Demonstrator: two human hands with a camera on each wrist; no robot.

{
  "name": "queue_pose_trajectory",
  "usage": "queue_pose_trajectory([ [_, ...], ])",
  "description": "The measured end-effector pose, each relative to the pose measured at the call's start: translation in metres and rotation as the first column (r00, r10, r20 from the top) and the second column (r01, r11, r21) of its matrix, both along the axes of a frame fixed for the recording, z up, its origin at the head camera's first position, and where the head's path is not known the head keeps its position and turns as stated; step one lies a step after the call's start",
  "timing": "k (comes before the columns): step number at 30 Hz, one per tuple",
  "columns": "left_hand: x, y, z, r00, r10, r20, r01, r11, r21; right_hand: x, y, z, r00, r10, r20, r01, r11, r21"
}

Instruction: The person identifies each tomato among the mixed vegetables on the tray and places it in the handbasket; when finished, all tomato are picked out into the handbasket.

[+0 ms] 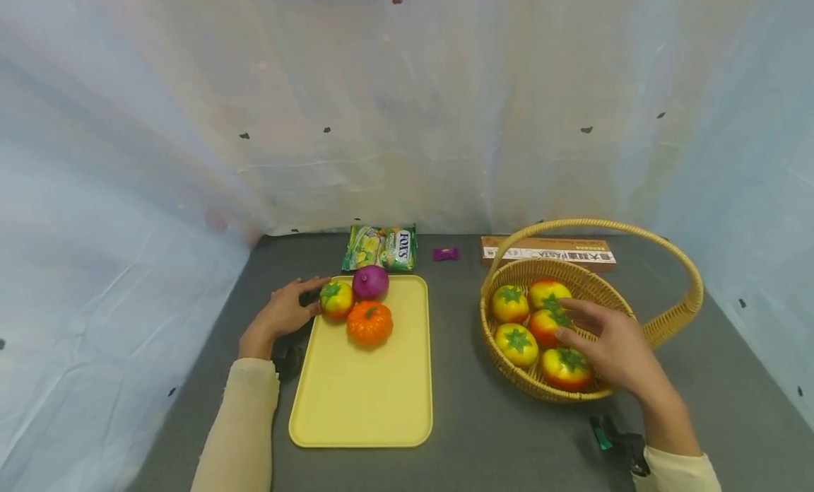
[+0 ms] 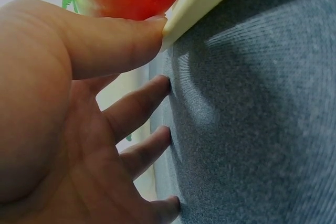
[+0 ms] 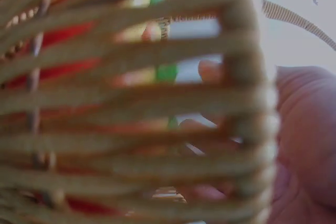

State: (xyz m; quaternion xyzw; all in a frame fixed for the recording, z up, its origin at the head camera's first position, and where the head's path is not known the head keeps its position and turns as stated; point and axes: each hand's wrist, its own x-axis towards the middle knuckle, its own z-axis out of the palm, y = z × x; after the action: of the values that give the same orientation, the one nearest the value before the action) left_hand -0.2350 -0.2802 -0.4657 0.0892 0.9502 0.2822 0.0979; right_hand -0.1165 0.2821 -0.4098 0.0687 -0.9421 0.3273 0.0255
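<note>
My left hand (image 1: 286, 312) is at the upper left edge of a yellow tray (image 1: 362, 400), beside a red-and-yellow tomato (image 1: 335, 299) with a green leafy top. In the left wrist view the thumb (image 2: 121, 43) lies along the tray rim right by the tomato, while the other fingers spread toward the grey cloth. A purple onion (image 1: 371, 283) and an orange pumpkin (image 1: 369, 324) sit with that tomato on the tray. My right hand (image 1: 613, 343) reaches over a wicker basket (image 1: 509, 375), thumb and fingers apart beside a tomato (image 1: 545, 327). Basket weave partly hides it in the right wrist view.
Several more tomatoes (image 1: 516, 344) lie in the basket, whose tall handle (image 1: 693, 287) arches over to the right. Behind stand a pasta box (image 1: 585, 255), a small purple candy (image 1: 446, 254) and a green FOX'S bag (image 1: 381, 248). Curtains (image 1: 413, 160) hang around the table.
</note>
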Motion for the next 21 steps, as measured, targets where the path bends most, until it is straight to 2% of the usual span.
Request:
queue_pose_trajectory([
  [5, 0.0, 0.0, -0.001, 1.0, 0.002, 0.009, -0.002, 1.0, 0.001, 0.003, -0.009, 0.008, 0.999, 0.012, -0.038, -0.014, 0.999, -0.042],
  [9, -0.001, -0.001, -0.001, 1.0, -0.001, 0.007, 0.001, 1.0, 0.002, 0.004, -0.028, 0.017, 0.994, 0.071, -0.083, -0.083, 0.985, -0.15],
  [13, -0.002, -0.002, -0.002, 1.0, -0.004, 0.002, 0.004, 1.0, -0.001, -0.002, -0.058, 0.022, 0.977, 0.175, -0.118, -0.201, 0.942, -0.267],
  [18, -0.002, -0.002, -0.002, 1.0, -0.011, -0.015, 0.011, 1.0, -0.001, -0.014, -0.109, 0.025, 0.941, 0.315, -0.125, -0.339, 0.865, -0.37],
  [21, -0.001, -0.001, -0.002, 1.0, -0.01, -0.01, 0.01, 1.0, 0.007, -0.024, -0.142, 0.022, 0.92, 0.375, -0.115, -0.386, 0.815, -0.431],
])
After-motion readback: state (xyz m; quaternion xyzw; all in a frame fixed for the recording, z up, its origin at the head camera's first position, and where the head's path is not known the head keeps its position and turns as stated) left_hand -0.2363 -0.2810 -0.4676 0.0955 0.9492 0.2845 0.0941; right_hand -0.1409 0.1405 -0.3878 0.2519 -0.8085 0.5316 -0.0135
